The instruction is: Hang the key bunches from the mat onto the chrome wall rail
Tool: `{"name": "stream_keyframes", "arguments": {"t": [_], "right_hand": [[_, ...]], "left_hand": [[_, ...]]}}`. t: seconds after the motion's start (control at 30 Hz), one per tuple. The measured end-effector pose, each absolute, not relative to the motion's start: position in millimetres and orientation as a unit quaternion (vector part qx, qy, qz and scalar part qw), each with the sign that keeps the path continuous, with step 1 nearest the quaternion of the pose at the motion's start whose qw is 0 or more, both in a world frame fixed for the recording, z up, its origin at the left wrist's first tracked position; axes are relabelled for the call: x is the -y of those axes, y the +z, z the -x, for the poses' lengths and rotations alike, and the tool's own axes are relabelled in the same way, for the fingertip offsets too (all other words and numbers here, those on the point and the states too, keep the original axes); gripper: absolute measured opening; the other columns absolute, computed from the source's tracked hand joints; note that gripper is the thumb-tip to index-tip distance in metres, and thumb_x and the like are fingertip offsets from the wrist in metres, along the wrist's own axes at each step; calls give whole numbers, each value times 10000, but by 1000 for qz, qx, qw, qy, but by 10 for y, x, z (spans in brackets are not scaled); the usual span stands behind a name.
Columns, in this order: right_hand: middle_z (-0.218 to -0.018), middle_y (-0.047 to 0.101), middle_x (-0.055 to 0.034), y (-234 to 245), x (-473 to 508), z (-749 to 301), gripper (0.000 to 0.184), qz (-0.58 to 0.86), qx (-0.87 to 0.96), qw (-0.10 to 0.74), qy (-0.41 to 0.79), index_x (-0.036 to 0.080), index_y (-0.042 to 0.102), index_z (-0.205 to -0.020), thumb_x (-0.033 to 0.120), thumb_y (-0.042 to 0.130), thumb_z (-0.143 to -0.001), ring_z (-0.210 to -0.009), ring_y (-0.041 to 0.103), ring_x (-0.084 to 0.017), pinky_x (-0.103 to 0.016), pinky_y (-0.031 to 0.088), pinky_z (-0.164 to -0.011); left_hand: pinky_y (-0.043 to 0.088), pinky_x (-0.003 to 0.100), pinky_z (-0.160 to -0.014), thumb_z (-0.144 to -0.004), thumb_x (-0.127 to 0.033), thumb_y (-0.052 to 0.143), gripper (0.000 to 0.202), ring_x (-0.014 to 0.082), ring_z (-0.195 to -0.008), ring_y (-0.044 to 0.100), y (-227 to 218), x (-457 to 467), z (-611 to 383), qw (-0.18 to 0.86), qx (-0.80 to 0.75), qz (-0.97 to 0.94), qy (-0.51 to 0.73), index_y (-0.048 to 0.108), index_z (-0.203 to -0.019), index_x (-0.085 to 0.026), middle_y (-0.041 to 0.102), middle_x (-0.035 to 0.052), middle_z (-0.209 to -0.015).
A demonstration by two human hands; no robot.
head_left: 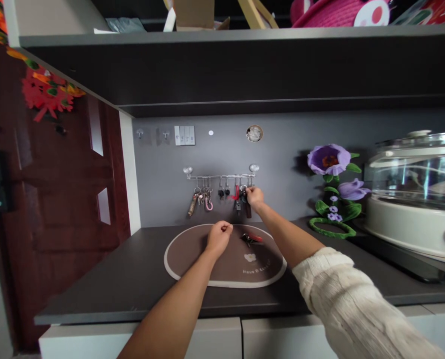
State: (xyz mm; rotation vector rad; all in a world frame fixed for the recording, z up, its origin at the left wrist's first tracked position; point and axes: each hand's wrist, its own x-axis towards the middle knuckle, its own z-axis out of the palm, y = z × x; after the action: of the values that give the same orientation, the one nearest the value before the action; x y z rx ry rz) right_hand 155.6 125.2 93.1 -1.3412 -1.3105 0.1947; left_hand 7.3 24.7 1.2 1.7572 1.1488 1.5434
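A metal rail with hooks is fixed to the grey wall, and several bunches of keys hang from it. At its right end my right hand is closed, pinching a key ring that has dark keys and a dark brown fob below it. Over the brown oval mat hovers my left hand, its fingers pressed together; whatever they hold, if anything, is hidden. Another bunch of keys with a red part lies on the mat, to the right of my left hand.
Purple artificial flowers and a white appliance with a clear cover stand at the right of the dark counter. A dark shelf overhangs the rail. Left is a dark red door.
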Motion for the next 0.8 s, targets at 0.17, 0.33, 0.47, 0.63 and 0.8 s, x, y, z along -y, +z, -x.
{"name": "stream_keyframes", "arguments": {"t": [0.17, 0.33, 0.47, 0.63, 0.8], "right_hand": [[-720, 640, -65, 885, -1195, -1587, 205, 563, 579, 582, 94, 139, 627, -761, 231, 446, -739, -646, 565, -139, -237, 412, -634], [-782, 648, -72, 833, -1020, -1617, 193, 543, 585, 595, 95, 149, 623, -773, 215, 448, -725, -725, 580, -159, -263, 418, -695], [-821, 646, -67, 767, -801, -1605, 179, 519, 591, 608, 112, 149, 608, -793, 216, 457, -725, -733, 576, -153, -267, 421, -704], [-697, 631, -29, 591, -542, -1590, 174, 477, 641, 583, 150, 151, 598, -772, 253, 462, -733, -636, 555, -132, -258, 429, -660], [-769, 637, -36, 355, -325, -1653, 155, 445, 694, 548, 143, 148, 596, -785, 246, 491, -729, -699, 559, -127, -258, 425, -697]], "left_hand": [[352, 218, -559, -697, -286, 493, 166, 95, -556, 460, 5, -249, -69, 265, -423, -657, 564, 558, -652, -140, 528, -7, -581], [363, 222, -575, -701, -287, 493, 168, 99, -569, 468, -3, -242, -66, 257, -422, -671, 553, 563, -660, -139, 534, -3, -592], [377, 228, -599, -703, -274, 492, 158, 103, -580, 484, 2, -219, -61, 240, -421, -687, 541, 571, -663, -143, 544, -5, -594], [388, 229, -611, -703, -243, 497, 130, 103, -591, 490, 8, -203, -44, 245, -420, -699, 525, 578, -694, -141, 556, 0, -614], [392, 231, -619, -706, -224, 498, 116, 100, -585, 484, 4, -190, -28, 243, -420, -705, 517, 578, -703, -141, 557, -2, -615]]}}
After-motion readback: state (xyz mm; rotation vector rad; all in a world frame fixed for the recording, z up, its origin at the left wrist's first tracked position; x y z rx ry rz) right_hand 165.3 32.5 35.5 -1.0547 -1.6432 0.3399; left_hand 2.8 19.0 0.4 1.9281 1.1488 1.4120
